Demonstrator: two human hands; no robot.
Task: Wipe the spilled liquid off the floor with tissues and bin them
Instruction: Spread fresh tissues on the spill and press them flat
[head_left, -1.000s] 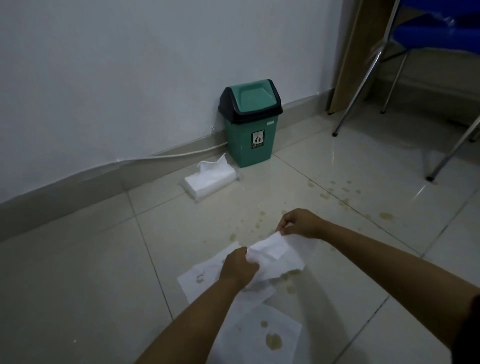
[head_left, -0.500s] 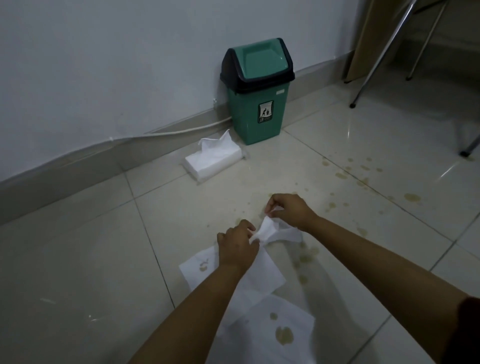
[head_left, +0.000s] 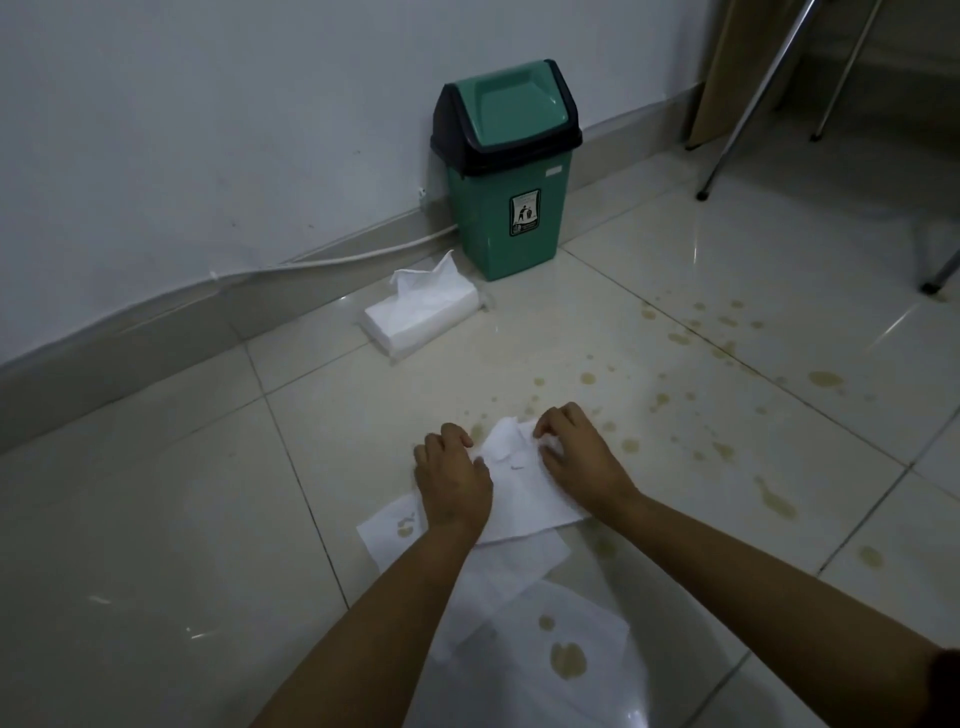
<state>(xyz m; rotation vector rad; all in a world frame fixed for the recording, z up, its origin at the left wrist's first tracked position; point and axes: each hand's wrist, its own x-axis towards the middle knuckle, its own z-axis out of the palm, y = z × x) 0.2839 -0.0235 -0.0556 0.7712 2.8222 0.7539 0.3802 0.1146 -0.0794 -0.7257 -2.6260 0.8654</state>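
Note:
A white tissue (head_left: 519, 483) lies spread on the tiled floor between my hands. My left hand (head_left: 452, 478) pinches its left edge and my right hand (head_left: 576, 457) pinches its far right corner, fingers curled. Beneath and nearer to me lie more tissues (head_left: 571, 644), some marked with brown stains. Brown drops of spilled liquid (head_left: 826, 379) dot the tiles to the right and just beyond my hands. A green swing-lid bin (head_left: 506, 171) stands against the wall, with an open pack of tissues (head_left: 421, 312) on the floor to its left.
Metal chair legs (head_left: 748, 104) stand at the back right, and another leg's foot (head_left: 932, 285) is at the right edge. A white cable (head_left: 363, 254) runs along the skirting behind the bin. The wall fills the left and back.
Both hands have lowered the tissue from the air down flat onto the floor. The view has moved closer to the bin and the tissue pack.

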